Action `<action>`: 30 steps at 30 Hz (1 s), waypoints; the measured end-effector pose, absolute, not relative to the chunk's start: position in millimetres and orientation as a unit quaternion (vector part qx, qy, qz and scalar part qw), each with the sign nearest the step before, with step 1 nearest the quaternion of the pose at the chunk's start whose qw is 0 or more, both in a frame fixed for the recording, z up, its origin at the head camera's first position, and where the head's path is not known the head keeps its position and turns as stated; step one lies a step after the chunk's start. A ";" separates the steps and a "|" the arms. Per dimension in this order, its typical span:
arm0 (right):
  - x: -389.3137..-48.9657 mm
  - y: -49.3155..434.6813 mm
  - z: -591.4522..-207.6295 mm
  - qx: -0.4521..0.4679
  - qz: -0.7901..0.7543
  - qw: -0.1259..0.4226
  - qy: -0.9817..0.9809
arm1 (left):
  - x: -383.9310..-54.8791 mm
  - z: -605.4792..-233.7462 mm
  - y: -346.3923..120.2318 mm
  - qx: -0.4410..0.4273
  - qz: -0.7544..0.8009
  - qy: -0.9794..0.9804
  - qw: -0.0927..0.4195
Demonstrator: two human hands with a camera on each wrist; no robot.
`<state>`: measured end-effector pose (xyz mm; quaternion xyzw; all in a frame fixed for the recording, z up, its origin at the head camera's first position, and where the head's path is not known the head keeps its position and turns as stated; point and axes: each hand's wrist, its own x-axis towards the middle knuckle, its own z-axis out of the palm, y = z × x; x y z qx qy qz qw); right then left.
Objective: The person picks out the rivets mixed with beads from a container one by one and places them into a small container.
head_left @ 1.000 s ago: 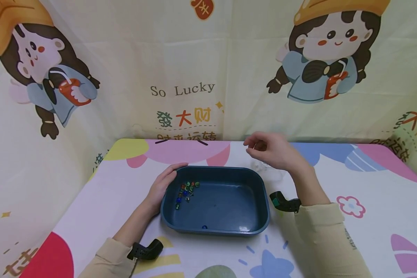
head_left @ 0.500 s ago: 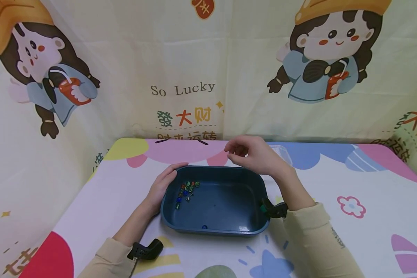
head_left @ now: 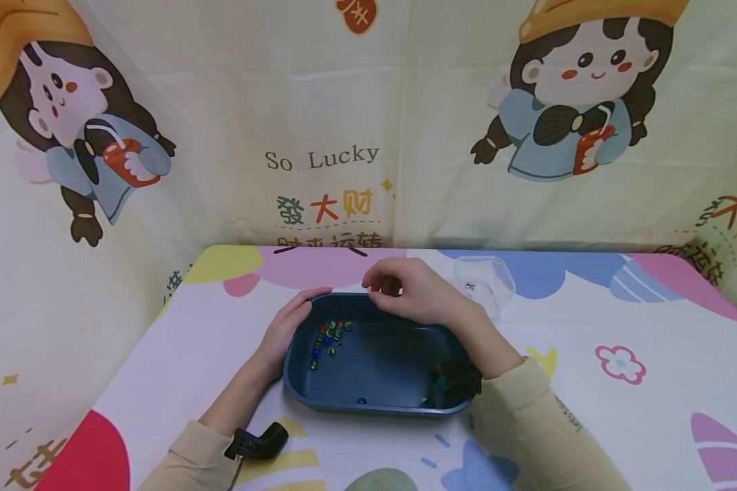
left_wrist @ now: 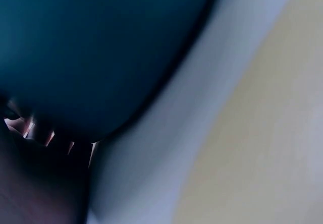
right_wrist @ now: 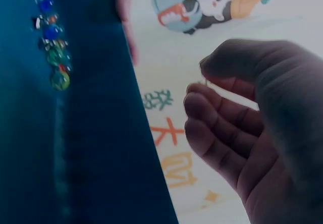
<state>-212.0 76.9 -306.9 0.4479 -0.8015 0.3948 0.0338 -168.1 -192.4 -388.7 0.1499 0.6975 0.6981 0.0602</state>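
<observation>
A dark blue tray [head_left: 399, 408] stands on the table in front of me. Glass marbles [head_left: 327, 340], several of them green, blue and orange, cluster at its left end with small silvery pieces [head_left: 331, 351] among them. One blue marble [head_left: 362, 402] lies apart by the near wall. My left hand [head_left: 285, 331] holds the tray's far left corner, fingers bent round its outside. Above the far rim, my right hand [head_left: 414, 290] hovers with loosely bent fingers. Its thumb [right_wrist: 232, 57] and fingertips are close together, and I see no object between them.
Behind the right hand stands a clear plastic box [head_left: 494, 283] with small silvery pieces [head_left: 470, 286] in it. A patterned cloth [head_left: 626, 416] covers the table. A printed curtain [head_left: 430, 150] hangs along the back edge.
My right hand has moved left and nearer, from over the clear box to above the tray's far rim, uncovering the box. The left hand and the marbles stay put.
</observation>
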 end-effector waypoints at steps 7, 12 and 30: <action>-212.9 68.8 -311.4 0.457 0.394 0.031 -0.797 | -167.4 -387.4 -193.3 0.151 0.691 0.704 0.059; -214.7 65.0 -315.5 0.474 0.389 0.025 -0.789 | -167.0 -386.7 -193.0 0.150 0.689 0.707 0.058; -207.6 42.9 -329.7 0.537 0.288 -0.036 -0.792 | -168.0 -387.6 -191.4 0.145 0.706 0.689 0.077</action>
